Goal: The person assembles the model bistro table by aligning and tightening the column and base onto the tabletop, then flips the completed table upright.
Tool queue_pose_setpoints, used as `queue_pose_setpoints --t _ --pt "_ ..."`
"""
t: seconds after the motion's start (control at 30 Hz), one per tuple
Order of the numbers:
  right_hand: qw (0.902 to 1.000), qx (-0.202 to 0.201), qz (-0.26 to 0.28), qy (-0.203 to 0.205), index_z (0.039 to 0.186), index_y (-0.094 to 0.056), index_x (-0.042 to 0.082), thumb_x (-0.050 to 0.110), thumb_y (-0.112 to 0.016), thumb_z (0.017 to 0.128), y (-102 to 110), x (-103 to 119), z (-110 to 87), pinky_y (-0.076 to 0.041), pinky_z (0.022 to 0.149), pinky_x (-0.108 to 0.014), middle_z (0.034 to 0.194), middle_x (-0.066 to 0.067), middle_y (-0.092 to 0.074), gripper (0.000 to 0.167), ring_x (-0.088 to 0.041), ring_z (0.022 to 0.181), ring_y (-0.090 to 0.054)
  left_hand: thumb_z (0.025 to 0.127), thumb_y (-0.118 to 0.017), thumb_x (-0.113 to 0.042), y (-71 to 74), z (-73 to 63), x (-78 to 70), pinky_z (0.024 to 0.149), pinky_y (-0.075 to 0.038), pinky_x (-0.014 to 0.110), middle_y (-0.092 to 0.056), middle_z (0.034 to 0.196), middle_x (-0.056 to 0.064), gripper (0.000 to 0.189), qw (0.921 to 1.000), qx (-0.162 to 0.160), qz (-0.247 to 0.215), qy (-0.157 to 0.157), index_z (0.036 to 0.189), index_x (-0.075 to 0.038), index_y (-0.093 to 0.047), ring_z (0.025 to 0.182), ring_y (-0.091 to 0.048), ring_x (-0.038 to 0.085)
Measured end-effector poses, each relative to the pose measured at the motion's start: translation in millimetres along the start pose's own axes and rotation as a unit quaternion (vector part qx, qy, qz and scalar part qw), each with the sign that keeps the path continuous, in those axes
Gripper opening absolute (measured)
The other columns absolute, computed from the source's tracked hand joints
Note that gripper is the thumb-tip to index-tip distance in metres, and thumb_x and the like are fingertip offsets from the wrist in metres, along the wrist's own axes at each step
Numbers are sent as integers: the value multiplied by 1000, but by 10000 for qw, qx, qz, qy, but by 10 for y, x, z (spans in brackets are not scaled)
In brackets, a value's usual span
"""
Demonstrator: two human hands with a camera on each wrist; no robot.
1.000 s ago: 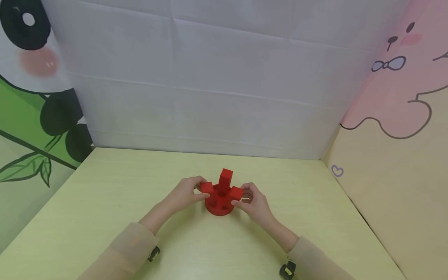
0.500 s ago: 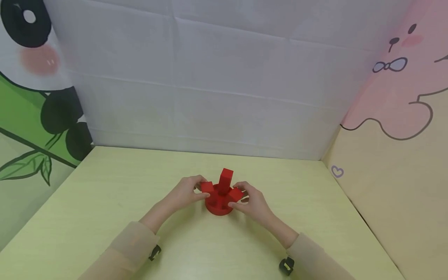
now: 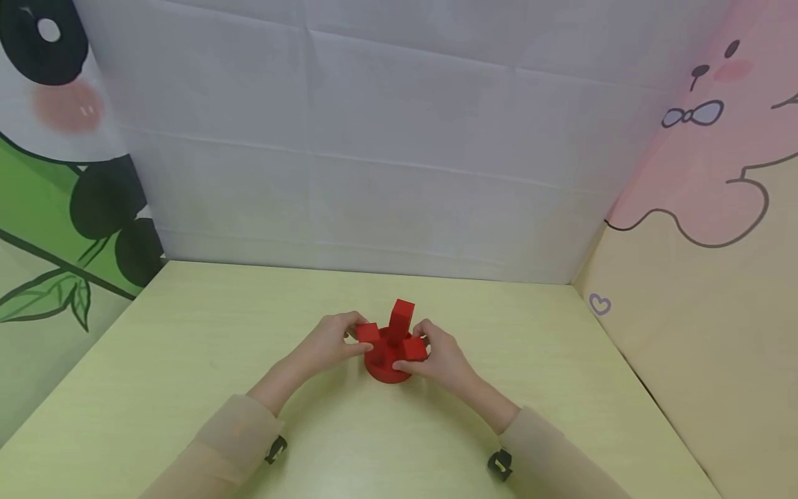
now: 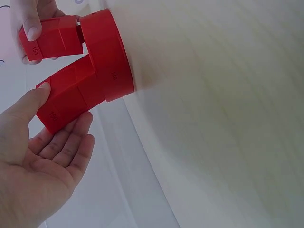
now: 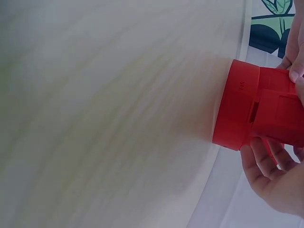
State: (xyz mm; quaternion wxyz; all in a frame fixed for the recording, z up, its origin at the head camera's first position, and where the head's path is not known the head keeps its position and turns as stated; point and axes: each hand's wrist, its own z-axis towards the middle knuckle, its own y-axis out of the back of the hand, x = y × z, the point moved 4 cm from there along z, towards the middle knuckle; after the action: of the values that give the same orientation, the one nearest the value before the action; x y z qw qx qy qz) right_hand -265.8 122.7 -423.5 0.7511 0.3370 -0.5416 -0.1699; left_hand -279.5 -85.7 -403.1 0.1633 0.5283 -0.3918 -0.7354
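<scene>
A round red base stands on the table, with red blocks rising from it. My left hand pinches the left block between thumb and fingers; the left wrist view shows "150" printed on this block. On the other side, my right hand holds the right block, its thumb in front and fingers behind. That block bears "151" and leans over the base's edge, a narrow gap showing between them. A taller red block stands at the back, touched by neither hand.
The pale yellow table stretches around the base. A white sheet closes off the back. Cartoon-printed panels stand at the left and right. Small black devices hang under both sleeves.
My right hand has shifted left and slightly toward me, bringing the right block over the front right of the base and turning it. The left hand and the taller block stay put.
</scene>
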Motion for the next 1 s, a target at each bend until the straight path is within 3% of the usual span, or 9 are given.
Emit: queue_pose_setpoints --t 0.13,0.27,0.47,0.63,0.77,1.0 --pt "10000 32 21 -36 95 -48 15 32 -83 71 -11 21 -5 -50 64 -23 91 3 -59 45 -17 84 -56 81 -74 -19 -4 2 0 76 -50 30 -66 90 -5 29 10000 13 1 42 106 -10 -62 85 -62 15" --pt "9998 126 143 95 107 -53 15 29 -83 71 28 54 -34 -52 70 -25 102 3 -60 49 -16 91 -57 81 -74 -20 -5 4 -3 76 -50 30 -66 90 -5 29 10000 29 -6 78 106 -10 -63 84 -61 12" --pt "9949 483 307 834 126 -52 17 25 -80 75 181 79 -71 -49 84 -45 120 2 -57 58 -19 108 -53 81 -75 -19 7 -4 -15 75 -51 30 -66 90 -5 29 10000 17 -64 66 105 -10 -63 84 -62 12" --pt "9787 1010 343 1753 135 -46 24 17 -73 82 289 86 -88 -47 92 -45 134 6 -50 60 -19 122 -47 81 -75 -19 16 -10 -24 75 -52 29 -66 89 -4 28 9999 15 -110 33 104 -9 -63 84 -62 12" --pt "9597 1204 224 2529 135 -47 18 -1 -63 82 341 121 -96 -43 99 -43 139 3 -47 59 -17 129 -43 81 -75 -18 22 -12 -30 76 -52 30 -66 89 -4 28 9999 13 -128 42 104 -9 -62 84 -63 12" --pt "9410 1420 -79 3070 131 -53 14 -18 -47 74 319 129 -80 -38 104 -42 138 1 -50 65 -25 132 -39 81 -75 -18 33 -19 -50 78 -52 32 -66 91 -3 29 9998 36 -155 77 105 -9 -62 85 -63 13"
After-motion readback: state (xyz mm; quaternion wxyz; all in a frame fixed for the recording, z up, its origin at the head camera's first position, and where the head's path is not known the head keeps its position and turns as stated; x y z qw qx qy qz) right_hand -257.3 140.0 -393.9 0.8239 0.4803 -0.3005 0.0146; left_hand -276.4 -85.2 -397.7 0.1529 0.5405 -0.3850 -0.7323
